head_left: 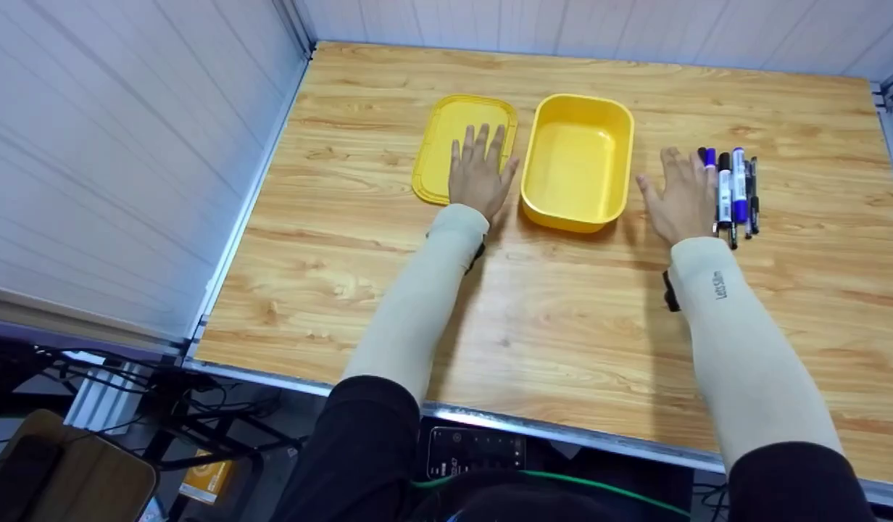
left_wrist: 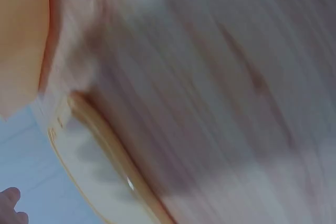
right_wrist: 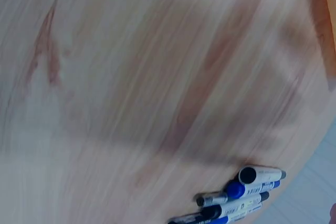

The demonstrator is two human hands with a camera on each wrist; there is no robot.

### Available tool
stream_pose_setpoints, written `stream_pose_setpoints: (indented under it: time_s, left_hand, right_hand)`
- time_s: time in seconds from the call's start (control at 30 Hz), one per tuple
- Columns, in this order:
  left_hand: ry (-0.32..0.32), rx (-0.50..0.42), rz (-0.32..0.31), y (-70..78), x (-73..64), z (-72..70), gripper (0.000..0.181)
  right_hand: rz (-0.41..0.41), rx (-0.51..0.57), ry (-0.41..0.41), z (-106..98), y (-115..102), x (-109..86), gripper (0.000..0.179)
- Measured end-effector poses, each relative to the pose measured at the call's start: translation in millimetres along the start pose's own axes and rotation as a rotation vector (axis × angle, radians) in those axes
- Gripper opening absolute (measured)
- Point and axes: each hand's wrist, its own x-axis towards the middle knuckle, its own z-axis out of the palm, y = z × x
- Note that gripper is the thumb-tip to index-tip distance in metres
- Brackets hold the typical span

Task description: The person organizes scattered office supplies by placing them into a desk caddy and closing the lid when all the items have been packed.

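My left hand (head_left: pixel 479 174) is spread with straight fingers over a flat yellow lid (head_left: pixel 433 163), covering its lower right part. A deep yellow plastic box (head_left: pixel 573 170) stands uncovered between my hands, its inside bare. My right hand (head_left: pixel 682 199), fingers extended, is at the left side of a bunch of markers (head_left: pixel 724 194) and overlaps some of them in the head view. Blue and black caps show on these markers in the right wrist view, lying side by side. Thin dark pens (head_left: pixel 754 203) lie along the bunch's right side. Neither hand grips anything.
The wood-grain table (head_left: pixel 562 326) has a metal front edge (head_left: pixel 562 432). White panels (head_left: pixel 127 145) rise along its left and back sides. Below the front edge are a phone (head_left: pixel 475 451), black cables and an orange box (head_left: pixel 206 478).
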Motion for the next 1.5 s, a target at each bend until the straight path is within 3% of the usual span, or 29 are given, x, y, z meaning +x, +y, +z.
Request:
stream_pose_setpoints:
  time_s: [0.53,0.77,0.97,1.17,1.37,1.5]
  left_hand:
    - [-0.066,-0.029,0.084,22.5,-10.3,15.5,0.053]
    - [-0.041,-0.048,0.090,25.4,-12.7,23.6,0.049]
    - [-0.009,-0.147,0.078,27.4,-15.4,23.1,0.046]
    - [0.027,-0.342,0.027,29.6,-15.4,23.4,0.043]
    - [0.078,-0.416,0.016,32.5,-16.0,24.3,0.041]
    - [0.086,-0.442,0.003,34.1,-15.3,24.7,0.041]
  right_hand:
    - [-0.064,0.056,0.000,35,-18,3.8,0.061]
    - [-0.068,0.078,-0.011,41,-16,2.0,0.058]
    - [-0.071,0.083,-0.020,40,-15,2.0,0.056]
    - [-0.086,0.108,0.007,38,-12,4.7,0.054]
    - [0.060,0.139,0.131,25,6,5.2,0.056]
    - [0.165,0.113,0.158,15,23,3.7,0.052]
